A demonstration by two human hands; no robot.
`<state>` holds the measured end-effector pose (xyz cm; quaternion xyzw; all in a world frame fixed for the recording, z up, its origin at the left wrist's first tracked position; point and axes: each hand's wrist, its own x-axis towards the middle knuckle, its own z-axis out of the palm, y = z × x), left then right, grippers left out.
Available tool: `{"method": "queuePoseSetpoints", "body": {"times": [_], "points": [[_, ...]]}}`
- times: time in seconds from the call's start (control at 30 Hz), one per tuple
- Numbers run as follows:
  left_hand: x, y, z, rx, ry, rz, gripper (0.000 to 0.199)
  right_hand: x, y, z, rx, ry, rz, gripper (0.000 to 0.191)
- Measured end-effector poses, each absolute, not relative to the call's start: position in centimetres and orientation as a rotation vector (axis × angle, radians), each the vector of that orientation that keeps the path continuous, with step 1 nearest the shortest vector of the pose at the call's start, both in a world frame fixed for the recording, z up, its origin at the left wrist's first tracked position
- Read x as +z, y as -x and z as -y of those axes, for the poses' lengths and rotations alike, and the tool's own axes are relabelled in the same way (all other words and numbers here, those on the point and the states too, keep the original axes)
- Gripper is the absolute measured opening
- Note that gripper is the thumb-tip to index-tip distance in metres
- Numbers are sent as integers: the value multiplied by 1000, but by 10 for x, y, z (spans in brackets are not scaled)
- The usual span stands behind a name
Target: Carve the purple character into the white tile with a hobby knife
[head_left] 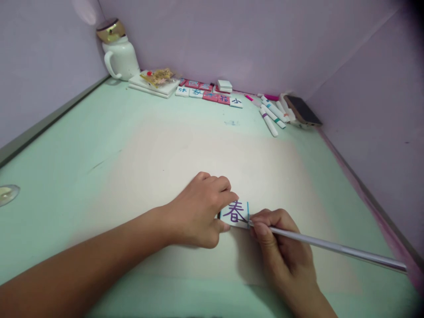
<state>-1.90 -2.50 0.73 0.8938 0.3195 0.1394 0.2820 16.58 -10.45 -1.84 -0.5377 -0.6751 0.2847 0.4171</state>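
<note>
Left edge: shiny oval object (8, 194), partly out of view.
Mug: white mug (122, 59) in the far left corner; gold-coloured piece (111, 32) on top.
Stack: white stack (149, 88) near the mug; clear packet (159, 77) on it.
Left hand: left hand (203, 212) gripping the card's left part, thumb and forefinger parted across it, other fingers curled.
Tiles: red and white tiles (210, 95) bearing characters, near the far wall.
Card: white card (234, 213), purple character, flat on the worktop (82, 132) between both hands.
Markers: loose markers (273, 115), far right.
Right hand: right hand (286, 247) closed in a pen grip on the silver tool (331, 246), its tip at the card's right edge.
Phone: phone (303, 110) beside the markers.
</note>
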Motion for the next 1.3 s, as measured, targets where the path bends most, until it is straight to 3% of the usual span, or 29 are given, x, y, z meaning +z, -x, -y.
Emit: {"method": "queuePoseSetpoints", "body": {"times": [1.3], "points": [[6,19,24,376,-2400,-855,30,-24,-164,111,718,1311,1705,13]]}}
